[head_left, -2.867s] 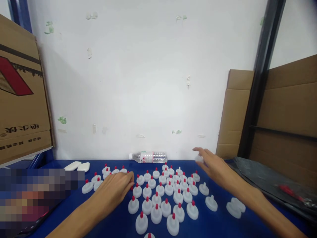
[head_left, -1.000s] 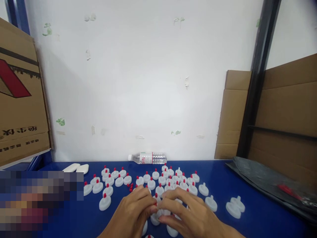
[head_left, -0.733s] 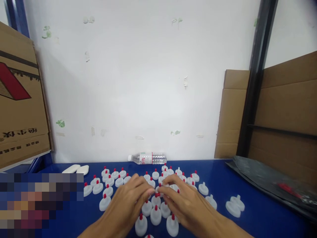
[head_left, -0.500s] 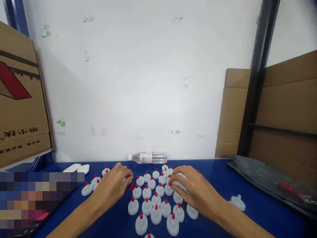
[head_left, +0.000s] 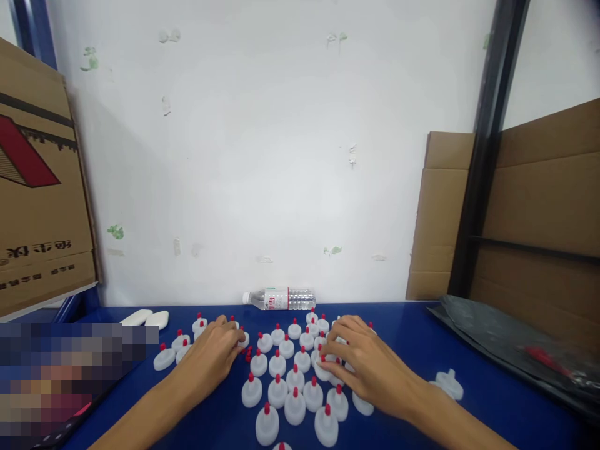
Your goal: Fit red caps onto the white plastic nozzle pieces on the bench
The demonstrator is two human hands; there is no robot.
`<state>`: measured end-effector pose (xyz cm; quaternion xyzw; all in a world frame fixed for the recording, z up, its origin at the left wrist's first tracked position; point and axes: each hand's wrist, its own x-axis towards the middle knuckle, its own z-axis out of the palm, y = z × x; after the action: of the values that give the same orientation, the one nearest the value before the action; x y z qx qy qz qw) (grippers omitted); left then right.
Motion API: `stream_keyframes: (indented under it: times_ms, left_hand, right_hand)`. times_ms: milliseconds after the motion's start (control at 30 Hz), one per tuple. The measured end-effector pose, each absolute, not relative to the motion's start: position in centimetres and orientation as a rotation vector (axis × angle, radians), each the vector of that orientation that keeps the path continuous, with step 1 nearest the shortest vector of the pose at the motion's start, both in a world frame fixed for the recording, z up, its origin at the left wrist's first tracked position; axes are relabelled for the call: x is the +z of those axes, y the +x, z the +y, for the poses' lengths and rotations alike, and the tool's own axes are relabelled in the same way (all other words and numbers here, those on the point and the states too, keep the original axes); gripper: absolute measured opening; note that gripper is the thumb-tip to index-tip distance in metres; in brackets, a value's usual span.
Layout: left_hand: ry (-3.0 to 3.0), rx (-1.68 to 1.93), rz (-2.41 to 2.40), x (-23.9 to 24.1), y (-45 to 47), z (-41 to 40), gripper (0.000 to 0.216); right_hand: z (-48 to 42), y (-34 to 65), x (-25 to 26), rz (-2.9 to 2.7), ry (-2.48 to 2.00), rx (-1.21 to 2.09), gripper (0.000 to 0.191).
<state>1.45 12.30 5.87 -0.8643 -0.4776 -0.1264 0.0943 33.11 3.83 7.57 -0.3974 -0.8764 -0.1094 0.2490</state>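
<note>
Several white round-based plastic nozzle caps with small red tips stand on the blue table, in a cluster around a white nozzle cap [head_left: 295,406]. My right hand [head_left: 359,359] is at the cluster's right side, its thumb and fingers closed on a red-tipped nozzle cap [head_left: 322,372]. Other caps are partly hidden beneath and behind this hand. My left hand [head_left: 215,350] is at the cluster's left, fingers bent together beside a small pile of loose red tips [head_left: 248,354]. Whatever lies between its fingertips is too small to make out. Another white cap [head_left: 243,340] shows just behind those fingers.
A clear plastic bottle [head_left: 281,299] lies on its side against the white wall. Two white oval pieces [head_left: 157,320] lie back left. At right are a white nozzle piece [head_left: 450,382] and a dark plastic bag [head_left: 506,344]. Cardboard boxes [head_left: 42,206] flank the table [head_left: 398,325].
My left hand has drawn back left and slightly down, uncovering caps behind its fingers. My right hand has shifted slightly down, and the nozzle cap at its fingertips now shows lower.
</note>
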Motion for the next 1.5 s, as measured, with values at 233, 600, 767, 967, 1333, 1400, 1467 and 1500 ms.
stream_keyframes:
  times_ms: [233, 600, 767, 967, 1333, 1400, 1467, 1500]
  left_hand:
    - [-2.567, -0.398, -1.363, 5.7, 1.6, 12.3, 0.03]
    - [-2.588, -0.427, -1.329, 5.7, 1.3, 12.4, 0.028]
    - [-2.601, -0.414, -1.334, 5.5, 1.2, 12.6, 0.025]
    - [-2.62, -0.445, -1.328, 5.6, 1.4, 12.3, 0.022]
    - [-2.521, -0.538, -1.398, 6.6, 2.1, 11.1, 0.02]
    - [-2.511, -0.549, -1.405, 6.8, 2.2, 10.9, 0.019]
    - [-2.508, -0.572, -1.402, 6.8, 2.4, 10.7, 0.018]
    - [-2.509, -0.593, -1.397, 6.9, 2.4, 10.7, 0.017]
  right_hand:
    - [3.8, 32.8, 7.3, -2.442, -1.073, -0.267, 0.011]
    - [3.8, 32.7, 7.5, -2.454, -1.122, -0.139, 0.012]
    - [3.9, 33.1, 7.9, -2.446, -1.143, -0.151, 0.015]
    - [3.7, 32.9, 7.8, -2.482, -1.11, -0.133, 0.015]
    - [5.6, 39.3, 12.0, -2.039, -1.793, -0.516, 0.033]
    - [6.0, 41.3, 12.1, -1.992, -1.97, -0.415, 0.031]
    - [6.2, 42.6, 11.6, -2.016, -2.079, -0.24, 0.027]
    - [6.2, 43.0, 11.3, -2.047, -2.107, -0.142, 0.025]
